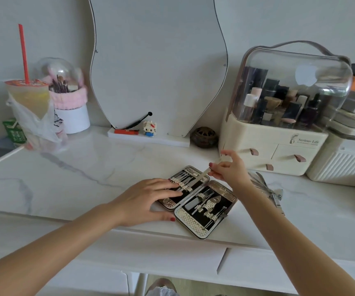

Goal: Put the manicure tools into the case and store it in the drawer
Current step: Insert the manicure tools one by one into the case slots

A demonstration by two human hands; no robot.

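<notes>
Counted on desk [65, 178]: one open manicure case [198, 201]; one drink cup [28, 99], one straw [23, 54]; one mirror [157, 65]; one cosmetics organizer [279, 129], three drawer pulls; two hands.

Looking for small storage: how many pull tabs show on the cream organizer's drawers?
3: left drawer, right drawer, lower one near the right hand, which may hide more.

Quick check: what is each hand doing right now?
Left hand: open, flat on the case, holding nothing.
Right hand: pinched shut on a nail file over the case.
</notes>
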